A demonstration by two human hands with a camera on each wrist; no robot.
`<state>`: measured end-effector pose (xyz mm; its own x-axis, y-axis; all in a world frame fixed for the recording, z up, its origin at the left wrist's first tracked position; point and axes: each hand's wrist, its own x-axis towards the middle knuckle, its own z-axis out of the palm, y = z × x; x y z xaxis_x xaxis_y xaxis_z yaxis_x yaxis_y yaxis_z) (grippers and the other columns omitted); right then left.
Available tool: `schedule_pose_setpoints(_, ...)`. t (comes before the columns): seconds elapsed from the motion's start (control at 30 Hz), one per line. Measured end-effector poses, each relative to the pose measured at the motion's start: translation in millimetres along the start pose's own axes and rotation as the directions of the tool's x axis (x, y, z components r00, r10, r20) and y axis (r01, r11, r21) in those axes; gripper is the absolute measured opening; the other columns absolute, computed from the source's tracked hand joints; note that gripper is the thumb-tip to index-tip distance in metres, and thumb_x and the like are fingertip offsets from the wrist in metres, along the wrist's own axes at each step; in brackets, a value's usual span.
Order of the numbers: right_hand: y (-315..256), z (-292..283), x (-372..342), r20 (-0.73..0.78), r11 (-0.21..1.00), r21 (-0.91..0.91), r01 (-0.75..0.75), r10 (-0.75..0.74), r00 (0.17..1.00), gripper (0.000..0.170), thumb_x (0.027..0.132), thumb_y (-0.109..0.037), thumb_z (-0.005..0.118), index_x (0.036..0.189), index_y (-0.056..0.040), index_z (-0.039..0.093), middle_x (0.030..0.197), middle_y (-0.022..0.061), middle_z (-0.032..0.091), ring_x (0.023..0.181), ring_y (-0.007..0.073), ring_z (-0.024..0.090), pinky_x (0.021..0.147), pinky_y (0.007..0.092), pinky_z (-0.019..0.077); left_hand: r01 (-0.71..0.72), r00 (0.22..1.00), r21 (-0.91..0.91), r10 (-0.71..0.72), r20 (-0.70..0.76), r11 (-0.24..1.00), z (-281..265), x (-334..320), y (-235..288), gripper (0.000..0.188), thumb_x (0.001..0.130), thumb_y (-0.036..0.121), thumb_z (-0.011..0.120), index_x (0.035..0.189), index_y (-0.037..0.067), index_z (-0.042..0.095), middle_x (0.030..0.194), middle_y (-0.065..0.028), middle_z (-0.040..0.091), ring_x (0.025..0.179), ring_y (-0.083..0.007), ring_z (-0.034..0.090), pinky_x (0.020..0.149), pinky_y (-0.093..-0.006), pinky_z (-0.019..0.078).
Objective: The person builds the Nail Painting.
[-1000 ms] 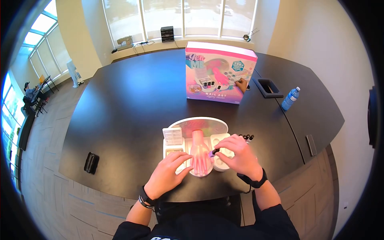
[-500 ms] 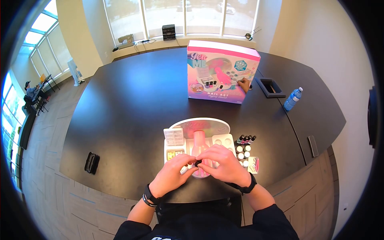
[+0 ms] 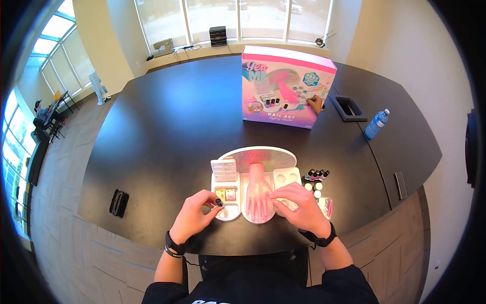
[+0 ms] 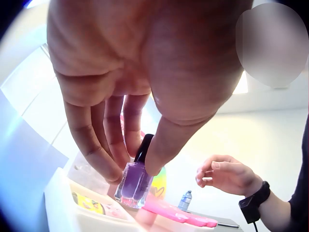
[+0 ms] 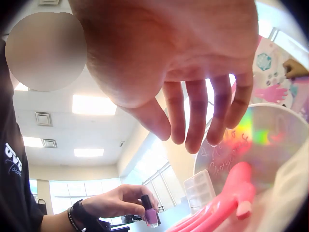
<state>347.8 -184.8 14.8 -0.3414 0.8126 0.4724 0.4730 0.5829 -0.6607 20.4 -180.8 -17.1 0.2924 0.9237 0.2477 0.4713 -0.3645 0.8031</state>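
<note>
A purple nail polish bottle [image 4: 134, 183] with a black cap is pinched between the thumb and fingers of my left hand [image 3: 193, 214]. That hand is over the left side of the white nail art station [image 3: 230, 212]. My right hand [image 3: 302, 206] holds nothing, its fingers relaxed beside the pink model hand [image 3: 257, 192]. The model hand lies in the middle of the station, fingers toward me. Behind it rises a rounded shiny panel [image 3: 271, 158]. Two small patterned pieces, one yellow [image 3: 220, 194], one pink [image 3: 231, 195], sit in a left compartment, below an upright clear case [image 3: 224, 171].
Right of the station stand several black-capped polish bottles [image 3: 316, 175], white-lidded pots [image 3: 317, 187] and a small pack [image 3: 325, 205]. Farther back are the nail art box [image 3: 283, 91] and a water bottle [image 3: 377, 124]. A black case [image 3: 119, 202] lies at left, a phone [image 3: 400, 186] at right.
The polish bottle has passed from my right hand to my left over the model hand. My left hand has since carried it leftward, while my right hand has drawn back to the right.
</note>
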Motion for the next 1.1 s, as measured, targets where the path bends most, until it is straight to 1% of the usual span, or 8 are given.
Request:
schedule_pose_setpoints(0.2,8,-12,-16,-0.006,0.998,-0.056,-0.034,0.033,0.999,0.012,0.093,-0.008,0.08,0.104,-0.0037,0.08,0.104,0.0089,0.08,0.098,0.0287,0.072,0.09,0.0401,0.0567,0.026,0.999,0.031,-0.026,0.025,0.999,-6,-7,-18,0.025,0.09,0.002,0.083,0.111,-0.002,0.07,0.102,-0.0127,0.073,0.089,-0.0252,0.078,0.083,-0.035,0.0624)
schedule_pose_setpoints(0.3,13,-17,-22,0.001,0.994,-0.096,-0.05,0.05,0.999,0.011,0.094,-0.007,0.079,0.104,-0.0037,0.08,0.103,0.0089,0.079,0.099,0.0288,0.072,0.09,0.0406,0.0561,0.027,0.998,0.085,-0.032,0.059,0.996,-4,-7,-20,0.025,0.088,0.0,0.084,0.109,-0.002,0.07,0.103,-0.0115,0.074,0.093,-0.0234,0.078,0.086,-0.0334,0.0618)
schedule_pose_setpoints(0.5,9,-24,-28,0.01,0.996,-0.067,-0.064,0.065,0.998,0.01,0.094,-0.005,0.079,0.103,-0.0029,0.08,0.103,0.01,0.079,0.101,0.0292,0.072,0.091,0.0405,0.056,0.001,0.998,0.146,-0.011,0.062,0.989,1,-9,-26,0.025,0.088,0.003,0.082,0.11,0.001,0.071,0.103,-0.0122,0.073,0.093,-0.0284,0.074,0.085,-0.038,0.0595)
schedule_pose_setpoints(0.57,7,-26,-28,0.015,0.996,-0.063,-0.068,0.069,0.998,0.01,0.094,-0.005,0.079,0.103,-0.0026,0.08,0.103,0.01,0.079,0.101,0.029,0.072,0.092,0.0404,0.0561,-0.043,0.999,0.203,0.037,0.031,0.978,3,-10,-26,0.025,0.087,0.003,0.081,0.111,0.002,0.071,0.104,-0.0122,0.073,0.094,-0.0307,0.072,0.085,-0.0397,0.0584)
schedule_pose_setpoints(0.67,6,-27,-29,0.02,0.996,-0.058,-0.066,0.067,0.998,0.011,0.094,-0.004,0.079,0.104,-0.0022,0.081,0.103,0.0098,0.079,0.101,0.0285,0.072,0.092,0.0401,0.0564,-0.053,0.998,0.233,0.047,0.028,0.971,5,-11,-26,0.025,0.088,0.004,0.081,0.11,0.002,0.071,0.103,-0.012,0.072,0.096,-0.032,0.071,0.086,-0.041,0.0577)
schedule_pose_setpoints(0.77,6,-27,-29,0.022,0.996,-0.056,-0.062,0.063,0.998,0.011,0.094,-0.004,0.078,0.105,-0.0021,0.081,0.104,0.0097,0.08,0.101,0.0282,0.073,0.092,0.0399,0.0567,-0.018,1.0,0.253,0.012,0.024,0.967,7,-11,-22,0.023,0.088,0.004,0.08,0.109,0.002,0.071,0.102,-0.0118,0.071,0.096,-0.0321,0.071,0.087,-0.0413,0.0576)
schedule_pose_setpoints(0.97,7,-28,-28,0.021,0.996,-0.058,-0.063,0.064,0.998,0.011,0.094,-0.004,0.078,0.105,-0.0019,0.081,0.104,0.0096,0.08,0.101,0.0282,0.073,0.092,0.0399,0.0568,-0.045,0.999,0.284,0.046,0.004,0.958,11,-10,-20,0.024,0.088,0.004,0.08,0.109,0.002,0.069,0.103,-0.0121,0.069,0.098,-0.0317,0.069,0.088,-0.041,0.0571)
schedule_pose_setpoints(1.1,5,-29,-29,0.014,0.995,-0.06,-0.077,0.078,0.997,0.011,0.094,-0.005,0.078,0.104,-0.0018,0.081,0.103,0.0098,0.08,0.101,0.0284,0.073,0.091,0.0399,0.0566,-0.022,1.0,0.274,0.018,0.02,0.962,10,-10,-18,0.025,0.088,0.004,0.08,0.11,0.002,0.068,0.105,-0.0121,0.068,0.1,-0.0322,0.068,0.089,-0.0413,0.0567)
